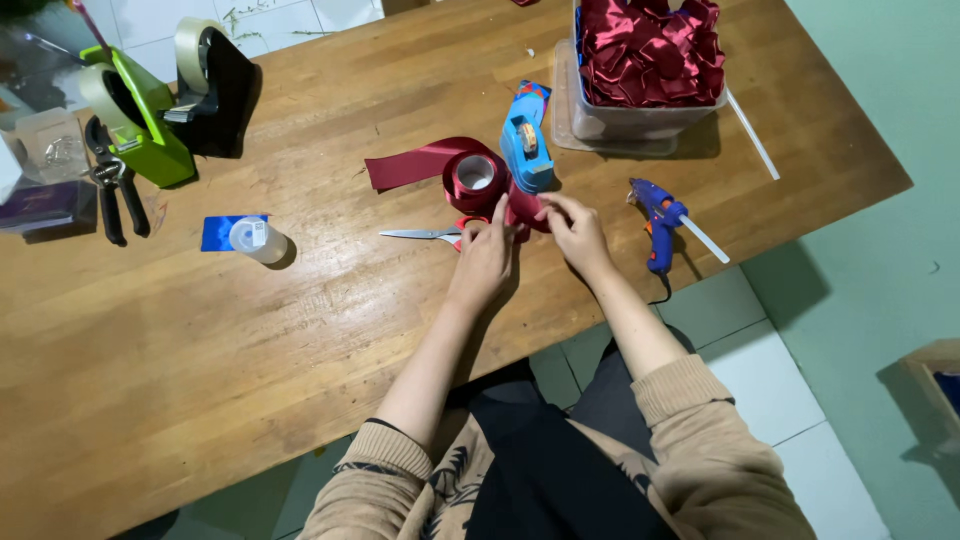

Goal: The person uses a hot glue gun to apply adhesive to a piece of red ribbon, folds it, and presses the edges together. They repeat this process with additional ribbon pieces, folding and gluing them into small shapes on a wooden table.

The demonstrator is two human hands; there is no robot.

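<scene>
Both my hands meet over a piece of dark red satin ribbon [522, 210] near the table's front edge. My left hand [485, 255] pinches it from the left and my right hand [575, 232] from the right. Just behind them stands the ribbon roll [474, 176], its loose tail [410, 165] trailing left. Scissors [422, 234] with red handles lie under my left fingers, blades pointing left. A blue tape dispenser [526, 140] stands against the roll.
A clear bin [630, 122] of folded red ribbon pieces sits at the back right. A blue glue gun [660, 218] lies right of my hands, a small clear bottle [258, 238] to the left. Green [140, 110] and black [222, 85] tape dispensers and pliers [108, 180] stand far left.
</scene>
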